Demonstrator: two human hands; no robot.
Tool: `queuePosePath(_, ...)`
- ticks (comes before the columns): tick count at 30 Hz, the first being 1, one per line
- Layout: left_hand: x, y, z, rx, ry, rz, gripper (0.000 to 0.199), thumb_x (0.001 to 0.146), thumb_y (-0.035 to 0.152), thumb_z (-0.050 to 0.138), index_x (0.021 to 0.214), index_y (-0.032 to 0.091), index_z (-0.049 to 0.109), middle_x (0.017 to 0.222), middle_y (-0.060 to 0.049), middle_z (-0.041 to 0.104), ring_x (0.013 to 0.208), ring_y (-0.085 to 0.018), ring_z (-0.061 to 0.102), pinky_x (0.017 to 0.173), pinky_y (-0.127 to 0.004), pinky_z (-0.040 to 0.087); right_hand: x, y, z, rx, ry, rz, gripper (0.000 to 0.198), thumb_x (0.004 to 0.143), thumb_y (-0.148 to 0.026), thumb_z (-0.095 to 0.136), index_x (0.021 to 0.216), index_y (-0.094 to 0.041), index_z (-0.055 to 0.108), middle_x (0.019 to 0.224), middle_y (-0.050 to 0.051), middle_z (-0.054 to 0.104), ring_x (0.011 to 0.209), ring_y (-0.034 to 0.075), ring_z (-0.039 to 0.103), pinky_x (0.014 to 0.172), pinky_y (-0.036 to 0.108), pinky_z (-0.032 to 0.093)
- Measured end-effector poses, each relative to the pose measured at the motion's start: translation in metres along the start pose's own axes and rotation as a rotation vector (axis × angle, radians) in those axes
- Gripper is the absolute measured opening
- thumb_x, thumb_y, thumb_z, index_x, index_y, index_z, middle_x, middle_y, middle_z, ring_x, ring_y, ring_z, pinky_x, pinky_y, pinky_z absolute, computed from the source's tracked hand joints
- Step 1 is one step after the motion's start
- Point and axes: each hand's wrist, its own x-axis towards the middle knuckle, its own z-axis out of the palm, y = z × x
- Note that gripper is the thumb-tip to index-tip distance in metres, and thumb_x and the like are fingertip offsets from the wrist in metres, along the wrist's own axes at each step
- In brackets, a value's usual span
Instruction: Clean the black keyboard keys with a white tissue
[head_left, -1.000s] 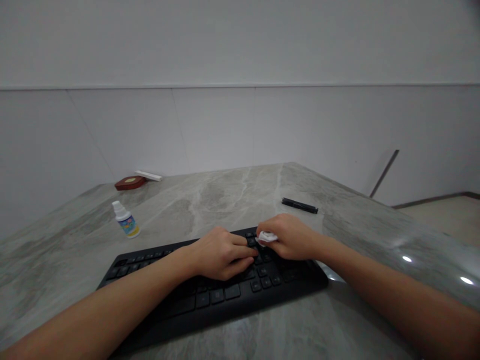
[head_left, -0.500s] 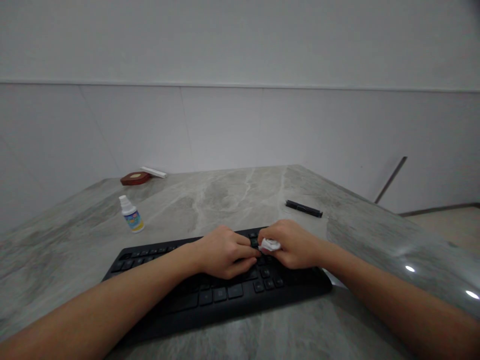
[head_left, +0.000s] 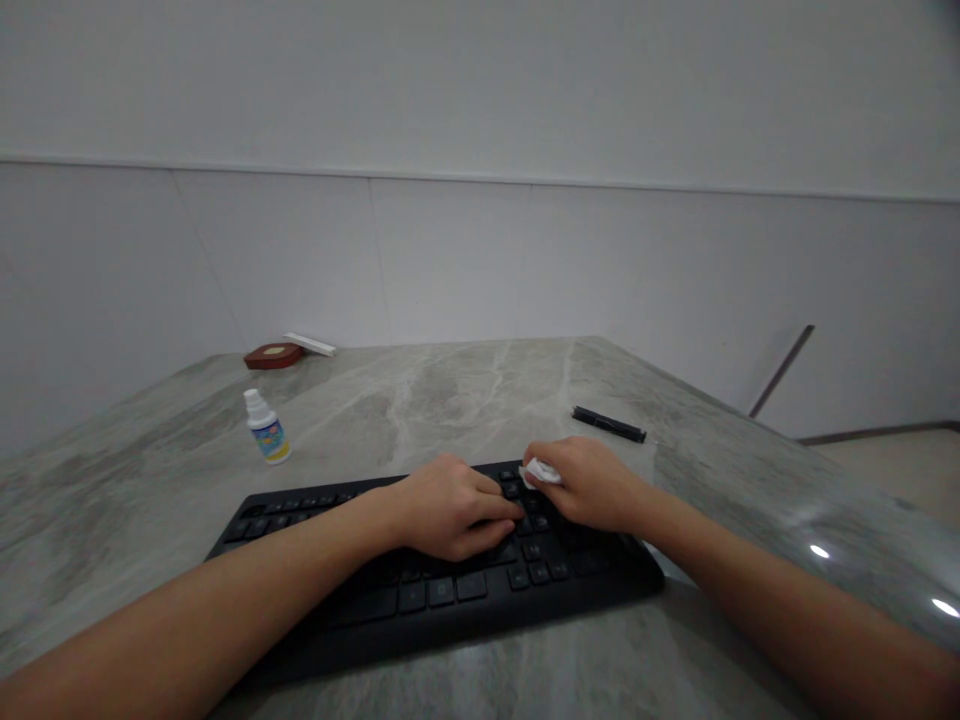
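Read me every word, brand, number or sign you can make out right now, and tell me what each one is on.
No text is readable.
White bottle: colored label, print too small and blurred to read.
Black keyboard: faint marks on some keys, too dim to read.
Reddish-brown case: pale patch on top, no legible lettering.
Black pen-like object: no readable marking.

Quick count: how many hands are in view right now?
2. The left hand rests on the keyboard; the right hand is at the keyboard's right part, pinching a crumpled white wad. Neither is hidden.
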Motion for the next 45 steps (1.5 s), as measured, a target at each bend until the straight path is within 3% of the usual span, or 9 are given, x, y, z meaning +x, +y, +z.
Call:
queuePosePath(8,0.0,0.0,0.0,0.015,-0.011,-0.01,0.025,0.095,0.021,0.052,0.108,0.017,0.073,0.07,-0.003,0.07,0.057,-0.015,0.064,0.047,-0.025,0.04,-0.002,0.003,-0.005,0.182,-0.133,-0.134,0.015,0.087,-0.025,0.056,0.086,-0.018,0.069,0.073,0.005,0.072,0.067,0.018,0.063,0.06,0.027,0.032)
queuePosePath(13,-0.001,0.0,0.0,0.01,-0.003,-0.007,0.024,0.095,0.02,0.053,0.107,0.016,0.073,0.07,-0.003,0.071,0.056,-0.015,0.064,0.047,-0.026,0.04,-0.003,0.004,-0.001,0.173,-0.041,-0.091,0.017,0.088,-0.026,0.055,0.09,-0.018,0.07,0.078,0.007,0.073,0.07,0.019,0.064,0.063,0.028,0.035)
queuePosePath(18,0.0,0.0,0.0,0.007,-0.002,-0.006,0.024,0.094,0.021,0.053,0.107,0.017,0.073,0.069,-0.003,0.07,0.055,-0.014,0.063,0.046,-0.025,0.039,-0.004,0.001,-0.003,0.244,-0.12,-0.175,0.012,0.084,-0.022,0.057,0.082,-0.018,0.068,0.07,0.004,0.07,0.063,0.016,0.061,0.059,0.025,0.034)
queuePosePath(27,0.0,-0.001,0.001,-0.014,0.015,0.009,0.023,0.093,0.019,0.052,0.104,0.016,0.073,0.07,-0.003,0.071,0.055,-0.015,0.064,0.046,-0.026,0.04,-0.002,-0.007,0.002,0.13,0.024,-0.136,0.017,0.08,-0.016,0.057,0.091,-0.018,0.069,0.082,0.006,0.074,0.074,0.02,0.064,0.063,0.028,0.034)
queuePosePath(33,0.0,0.001,-0.001,-0.008,-0.007,0.002,0.025,0.092,0.018,0.054,0.11,0.016,0.072,0.071,-0.003,0.073,0.057,-0.015,0.065,0.047,-0.025,0.041,-0.004,-0.005,-0.003,0.172,-0.098,-0.235,0.018,0.074,-0.014,0.058,0.087,-0.018,0.069,0.079,0.005,0.074,0.069,0.019,0.063,0.062,0.027,0.034)
queuePosePath(37,0.0,0.001,-0.001,-0.01,-0.008,-0.001,0.023,0.092,0.017,0.054,0.105,0.016,0.073,0.072,-0.004,0.074,0.058,-0.015,0.066,0.048,-0.025,0.042,-0.003,-0.006,0.0,0.106,-0.027,-0.166,0.015,0.08,-0.018,0.057,0.088,-0.018,0.069,0.08,0.006,0.073,0.071,0.019,0.063,0.062,0.029,0.032)
queuePosePath(45,0.0,0.0,0.001,-0.017,0.008,0.014,0.024,0.093,0.018,0.051,0.104,0.015,0.073,0.072,-0.004,0.073,0.058,-0.016,0.066,0.048,-0.026,0.043,-0.003,-0.008,0.002,0.132,-0.005,-0.206,0.015,0.077,-0.016,0.054,0.086,-0.017,0.066,0.08,0.006,0.072,0.07,0.019,0.061,0.061,0.028,0.033)
